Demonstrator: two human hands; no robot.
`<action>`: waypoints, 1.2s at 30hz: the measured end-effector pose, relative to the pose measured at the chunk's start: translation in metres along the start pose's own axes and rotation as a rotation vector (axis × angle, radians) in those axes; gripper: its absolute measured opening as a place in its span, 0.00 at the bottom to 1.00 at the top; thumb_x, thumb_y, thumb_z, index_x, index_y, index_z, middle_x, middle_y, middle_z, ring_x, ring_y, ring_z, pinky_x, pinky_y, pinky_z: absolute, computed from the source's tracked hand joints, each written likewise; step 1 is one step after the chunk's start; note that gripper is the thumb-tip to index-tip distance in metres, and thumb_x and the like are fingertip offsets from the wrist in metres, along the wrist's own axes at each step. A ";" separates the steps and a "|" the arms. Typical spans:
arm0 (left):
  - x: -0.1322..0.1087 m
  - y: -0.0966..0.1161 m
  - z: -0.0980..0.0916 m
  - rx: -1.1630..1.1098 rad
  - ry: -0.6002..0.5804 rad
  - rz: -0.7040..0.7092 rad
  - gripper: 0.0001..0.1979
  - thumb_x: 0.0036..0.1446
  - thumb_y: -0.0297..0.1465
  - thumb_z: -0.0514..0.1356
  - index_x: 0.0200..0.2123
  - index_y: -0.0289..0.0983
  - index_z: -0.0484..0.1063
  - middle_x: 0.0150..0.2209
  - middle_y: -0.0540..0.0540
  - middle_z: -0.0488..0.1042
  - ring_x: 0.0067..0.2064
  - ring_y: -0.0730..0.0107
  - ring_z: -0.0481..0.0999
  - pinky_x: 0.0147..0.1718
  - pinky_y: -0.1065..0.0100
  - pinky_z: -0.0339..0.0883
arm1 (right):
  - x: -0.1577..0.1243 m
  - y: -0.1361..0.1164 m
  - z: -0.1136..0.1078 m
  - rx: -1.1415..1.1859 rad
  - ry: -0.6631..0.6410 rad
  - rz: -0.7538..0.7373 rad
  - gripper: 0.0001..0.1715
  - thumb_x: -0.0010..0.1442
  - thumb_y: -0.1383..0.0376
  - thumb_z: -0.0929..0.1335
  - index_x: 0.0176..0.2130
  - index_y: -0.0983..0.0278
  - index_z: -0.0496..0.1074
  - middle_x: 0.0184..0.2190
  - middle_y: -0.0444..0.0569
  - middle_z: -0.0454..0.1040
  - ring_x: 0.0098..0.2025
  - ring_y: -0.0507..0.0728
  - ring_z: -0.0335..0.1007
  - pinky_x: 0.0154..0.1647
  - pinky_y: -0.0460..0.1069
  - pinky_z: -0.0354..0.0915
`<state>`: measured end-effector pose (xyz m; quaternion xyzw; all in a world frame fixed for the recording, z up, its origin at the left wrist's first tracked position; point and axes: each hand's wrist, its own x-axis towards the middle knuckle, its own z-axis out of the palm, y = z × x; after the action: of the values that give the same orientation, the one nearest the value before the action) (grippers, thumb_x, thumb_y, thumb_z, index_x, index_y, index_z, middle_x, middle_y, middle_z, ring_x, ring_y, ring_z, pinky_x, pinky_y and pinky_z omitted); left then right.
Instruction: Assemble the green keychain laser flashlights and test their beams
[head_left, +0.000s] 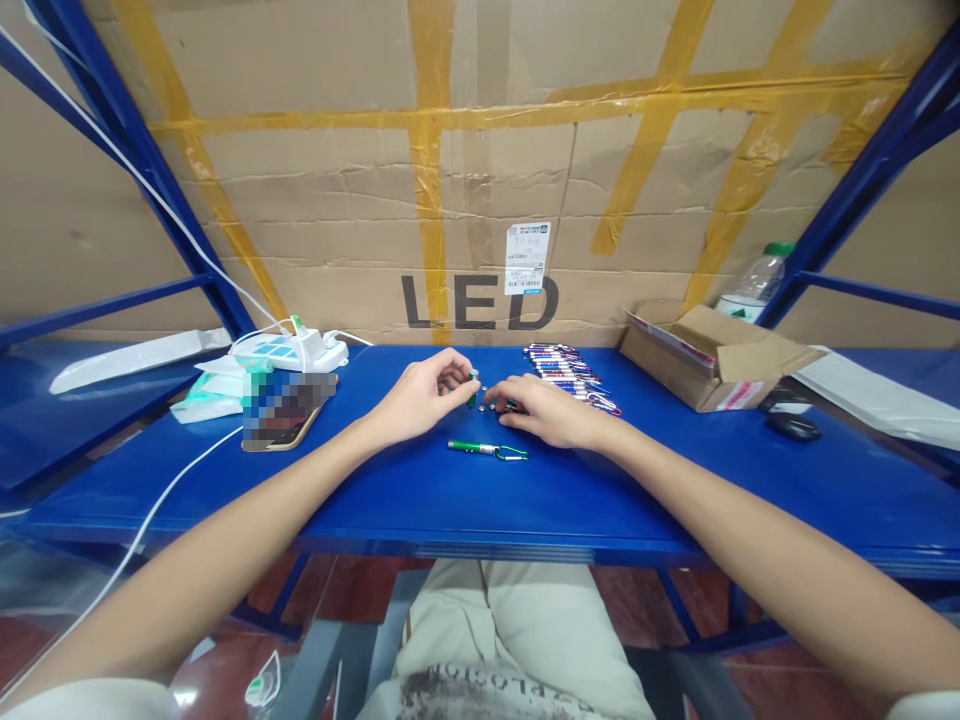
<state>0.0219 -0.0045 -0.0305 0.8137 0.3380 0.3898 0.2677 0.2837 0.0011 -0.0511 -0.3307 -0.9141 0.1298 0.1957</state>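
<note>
My left hand [421, 395] is closed in a pinch on a small green keychain flashlight body [473, 388], held upright just above the blue table [420, 500]. My right hand [541, 408] rests on the table beside it, fingers curled over several small silver button cells [489, 396]; what its fingertips hold is hidden. A finished green flashlight with a carabiner clip [486, 449] lies flat in front of both hands. A row of several more keychain flashlights [568, 375] lies behind my right hand.
An open cardboard box [712, 368] stands at the right, with a black mouse [793, 427] and a plastic bottle [754, 283] near it. At the left are a phone [289, 412], a white power strip [289, 350] and its cable. A cardboard wall marked LED backs the table.
</note>
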 end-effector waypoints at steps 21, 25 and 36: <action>0.000 0.002 -0.002 0.019 -0.037 0.003 0.16 0.66 0.44 0.66 0.44 0.38 0.73 0.38 0.47 0.82 0.38 0.65 0.81 0.40 0.62 0.75 | 0.002 -0.013 -0.008 0.209 -0.099 0.157 0.17 0.60 0.72 0.71 0.50 0.63 0.75 0.36 0.45 0.80 0.36 0.56 0.74 0.39 0.49 0.65; 0.000 0.002 -0.002 0.016 -0.043 0.003 0.15 0.66 0.44 0.66 0.43 0.38 0.73 0.38 0.47 0.81 0.38 0.65 0.81 0.40 0.63 0.75 | 0.002 -0.014 -0.010 0.274 -0.087 0.173 0.18 0.59 0.72 0.70 0.50 0.63 0.75 0.36 0.45 0.80 0.35 0.55 0.73 0.38 0.49 0.65; 0.000 0.003 -0.003 0.123 0.005 0.049 0.12 0.67 0.41 0.65 0.43 0.39 0.73 0.39 0.47 0.82 0.40 0.65 0.81 0.42 0.64 0.73 | 0.002 -0.005 -0.010 0.138 0.067 0.103 0.15 0.68 0.70 0.68 0.53 0.62 0.77 0.43 0.50 0.84 0.43 0.59 0.77 0.48 0.53 0.68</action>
<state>0.0204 -0.0057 -0.0264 0.8358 0.3419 0.3767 0.2067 0.2838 -0.0005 -0.0402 -0.3674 -0.8775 0.1913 0.2417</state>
